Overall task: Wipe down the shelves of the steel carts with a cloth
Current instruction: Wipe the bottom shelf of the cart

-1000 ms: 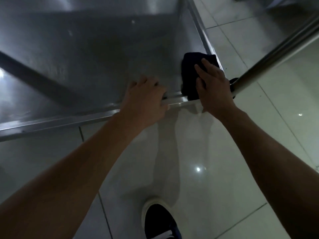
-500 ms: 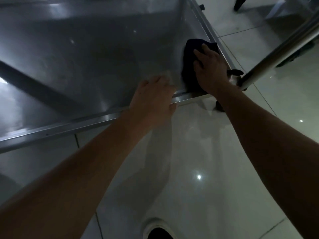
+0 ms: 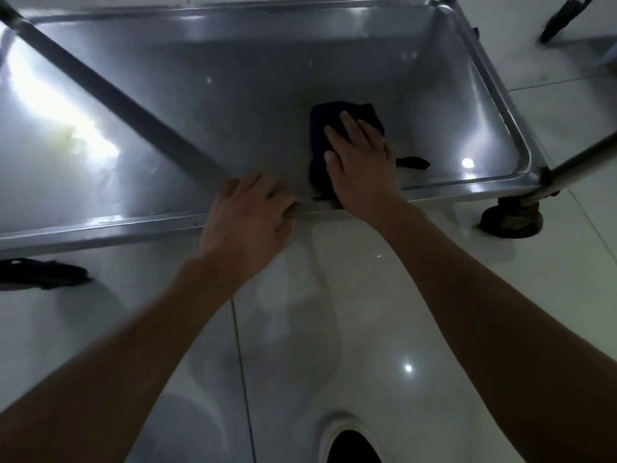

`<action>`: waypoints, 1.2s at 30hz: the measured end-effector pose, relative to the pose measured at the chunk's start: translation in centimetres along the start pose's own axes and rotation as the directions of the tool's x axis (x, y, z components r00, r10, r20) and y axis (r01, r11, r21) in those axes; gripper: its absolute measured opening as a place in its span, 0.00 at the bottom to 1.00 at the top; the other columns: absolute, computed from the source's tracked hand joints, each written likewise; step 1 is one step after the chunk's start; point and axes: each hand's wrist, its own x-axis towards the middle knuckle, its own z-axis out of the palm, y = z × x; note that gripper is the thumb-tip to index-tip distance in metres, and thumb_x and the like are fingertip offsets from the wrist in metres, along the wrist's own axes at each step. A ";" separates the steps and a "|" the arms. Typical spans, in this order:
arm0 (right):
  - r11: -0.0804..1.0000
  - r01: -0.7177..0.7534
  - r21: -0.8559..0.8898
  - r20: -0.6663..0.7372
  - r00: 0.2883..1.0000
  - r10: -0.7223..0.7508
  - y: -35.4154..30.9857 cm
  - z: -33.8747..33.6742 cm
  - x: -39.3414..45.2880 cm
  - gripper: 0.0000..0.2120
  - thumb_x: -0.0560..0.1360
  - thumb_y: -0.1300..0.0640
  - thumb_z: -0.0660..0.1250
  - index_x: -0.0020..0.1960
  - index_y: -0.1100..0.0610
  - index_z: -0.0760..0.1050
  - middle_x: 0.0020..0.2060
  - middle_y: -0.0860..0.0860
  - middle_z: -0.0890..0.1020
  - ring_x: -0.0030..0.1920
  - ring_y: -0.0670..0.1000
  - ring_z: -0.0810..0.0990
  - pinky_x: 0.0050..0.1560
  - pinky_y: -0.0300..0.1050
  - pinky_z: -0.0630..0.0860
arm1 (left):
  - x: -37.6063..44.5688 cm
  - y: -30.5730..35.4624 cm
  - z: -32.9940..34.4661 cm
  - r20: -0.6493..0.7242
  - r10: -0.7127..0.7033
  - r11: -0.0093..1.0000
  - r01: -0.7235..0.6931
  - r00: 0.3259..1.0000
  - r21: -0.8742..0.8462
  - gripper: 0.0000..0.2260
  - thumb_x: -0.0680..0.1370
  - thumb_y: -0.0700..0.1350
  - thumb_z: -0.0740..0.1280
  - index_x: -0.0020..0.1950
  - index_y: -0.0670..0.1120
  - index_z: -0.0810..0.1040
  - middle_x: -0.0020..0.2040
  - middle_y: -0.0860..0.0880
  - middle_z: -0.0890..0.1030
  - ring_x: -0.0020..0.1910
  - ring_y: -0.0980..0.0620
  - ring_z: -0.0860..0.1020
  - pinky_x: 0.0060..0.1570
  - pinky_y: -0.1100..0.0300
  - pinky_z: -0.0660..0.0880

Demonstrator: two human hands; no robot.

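The steel cart's bottom shelf [image 3: 233, 105] fills the upper part of the head view, a shallow tray with a raised rim. A dark cloth [image 3: 320, 128] lies on it near the front rim, right of centre. My right hand [image 3: 362, 165] presses flat on the cloth, fingers spread and pointing away from me. My left hand [image 3: 247, 215] grips the shelf's front rim just left of the cloth, fingers curled over the edge.
A steel bar [image 3: 110, 95] runs diagonally above the shelf's left half. A cart leg [image 3: 584, 158] slants up at the right corner, with a dark caster wheel [image 3: 510, 218] below it. White floor tiles [image 3: 367, 329] lie under me. My shoe [image 3: 350, 446] shows at the bottom. A dark object [image 3: 40, 274] lies at the left.
The cloth and my right hand have slid left along the shelf, away from the right front corner. My left hand stays on the front rim. The view has pulled back.
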 end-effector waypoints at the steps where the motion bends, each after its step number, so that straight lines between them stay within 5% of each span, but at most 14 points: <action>1: 1.000 0.011 -0.001 0.005 1.000 -0.011 -0.9 0.3 -0.3 0.23 0.85 0.48 0.50 0.79 0.49 0.60 0.81 0.49 0.53 0.80 0.54 0.50 0.76 0.57 0.50 | -0.7 -0.8 -0.2 -0.002 -0.035 0.999 0.035 0.999 0.017 0.12 0.76 0.46 0.66 0.57 0.46 0.83 0.54 0.45 0.80 0.56 0.40 0.76 0.55 0.44 0.72; 7: 1.000 -0.001 -0.030 0.015 1.000 0.002 -3.1 0.9 -1.0 0.23 0.85 0.47 0.49 0.80 0.48 0.58 0.81 0.49 0.52 0.80 0.54 0.49 0.77 0.57 0.49 | -3.3 -2.7 -0.7 -0.062 -0.125 0.990 0.128 0.990 0.057 0.10 0.77 0.45 0.68 0.56 0.50 0.84 0.51 0.47 0.80 0.53 0.41 0.76 0.49 0.49 0.67; 22: 0.999 0.028 0.019 -0.071 0.997 -0.026 -1.4 -0.1 -5.3 0.22 0.84 0.52 0.54 0.76 0.53 0.66 0.79 0.53 0.60 0.78 0.56 0.57 0.75 0.60 0.57 | -3.1 1.1 0.4 -0.061 -0.142 0.988 0.146 0.988 0.059 0.10 0.75 0.42 0.69 0.55 0.50 0.84 0.51 0.49 0.79 0.58 0.44 0.74 0.56 0.51 0.66; 36: 0.998 0.054 -0.017 -0.056 0.997 -0.055 -5.9 1.5 -6.6 0.22 0.84 0.50 0.51 0.77 0.52 0.64 0.80 0.53 0.57 0.79 0.56 0.54 0.76 0.59 0.55 | -9.5 -2.3 -0.5 -0.071 -0.103 0.995 0.104 0.992 0.010 0.21 0.76 0.45 0.65 0.70 0.47 0.76 0.66 0.48 0.75 0.64 0.45 0.72 0.60 0.49 0.68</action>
